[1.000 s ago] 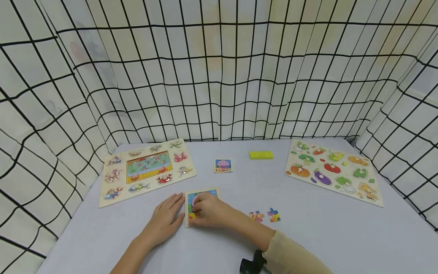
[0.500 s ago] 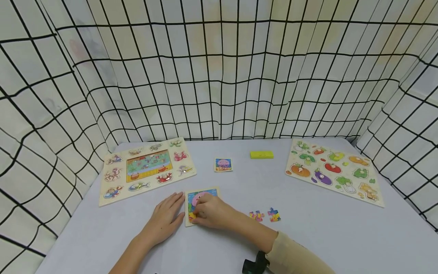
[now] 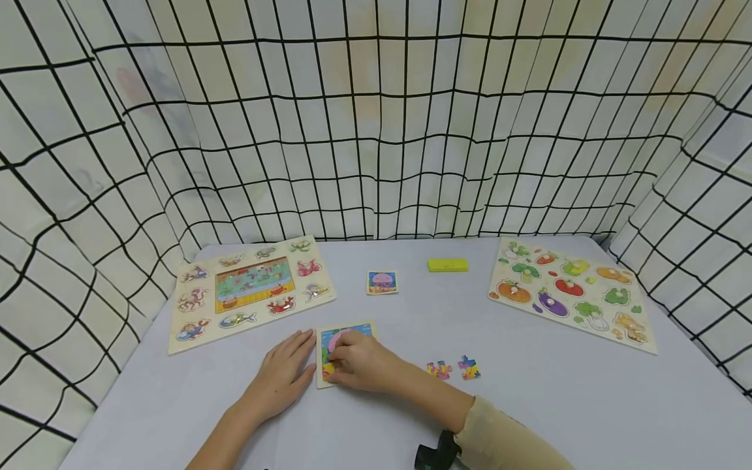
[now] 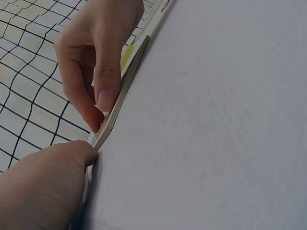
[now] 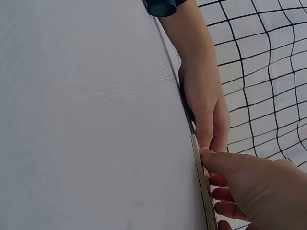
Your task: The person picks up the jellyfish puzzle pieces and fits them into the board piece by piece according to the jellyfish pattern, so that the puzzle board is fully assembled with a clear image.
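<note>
A small framed jigsaw puzzle (image 3: 322, 356) with a pink figure on a blue ground lies on the table in front of the person. The left hand (image 3: 286, 375) lies with its fingers extended along the puzzle's left edge, fingertips and thumb touching the frame. Over the puzzle, the right hand (image 3: 367, 362) has its fingers bent, thumb and forefinger pinching a piece low on the board; the hand mostly hides that piece. In the left wrist view, the right hand's thumb and forefinger tips meet the top of the puzzle board (image 4: 122, 96). Two loose jigsaw pieces (image 3: 469, 368) lie right of the puzzle, by the right forearm.
A wooden sea-animal board (image 3: 247, 294) lies at the left, a vegetable board (image 3: 572, 294) at the right. Between them, farther back, are a small pink-octopus picture card (image 3: 382, 282) and a yellow block (image 3: 448, 265). Black netting (image 3: 405, 137) over white walls encloses the table.
The right hand has shifted slightly on the puzzle, uncovering and again covering part of the pink figure. The left hand stays at the frame's edge.
</note>
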`<state>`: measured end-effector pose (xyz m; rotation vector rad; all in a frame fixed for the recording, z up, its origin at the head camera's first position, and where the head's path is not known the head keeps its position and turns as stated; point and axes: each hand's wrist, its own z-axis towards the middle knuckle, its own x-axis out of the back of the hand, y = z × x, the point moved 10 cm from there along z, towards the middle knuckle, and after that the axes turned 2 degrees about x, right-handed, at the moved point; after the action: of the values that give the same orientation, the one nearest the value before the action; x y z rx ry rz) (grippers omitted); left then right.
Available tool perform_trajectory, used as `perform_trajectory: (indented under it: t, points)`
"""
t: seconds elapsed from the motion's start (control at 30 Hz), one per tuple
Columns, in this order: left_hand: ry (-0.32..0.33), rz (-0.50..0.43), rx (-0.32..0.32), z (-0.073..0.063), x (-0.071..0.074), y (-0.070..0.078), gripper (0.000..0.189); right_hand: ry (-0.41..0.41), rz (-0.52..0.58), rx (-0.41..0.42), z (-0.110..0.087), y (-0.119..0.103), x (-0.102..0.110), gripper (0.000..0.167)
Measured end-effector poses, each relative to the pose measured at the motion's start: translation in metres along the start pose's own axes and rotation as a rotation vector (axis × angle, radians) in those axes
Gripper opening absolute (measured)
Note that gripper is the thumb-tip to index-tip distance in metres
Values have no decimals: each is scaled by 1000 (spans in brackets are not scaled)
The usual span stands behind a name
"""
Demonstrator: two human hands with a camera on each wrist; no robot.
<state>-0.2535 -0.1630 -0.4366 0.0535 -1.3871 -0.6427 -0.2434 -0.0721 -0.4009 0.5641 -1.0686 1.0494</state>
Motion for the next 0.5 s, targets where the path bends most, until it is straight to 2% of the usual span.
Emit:
perform_trajectory:
  t: [0.33, 0.5]
  points:
    - [-10, -4, 5, 1, -1, -1, 53, -57, 183, -109, -1, 16, -9, 22]
    - [-11, -6, 2, 1, 0, 0, 53, -62, 205, -150, -1, 21, -12, 21]
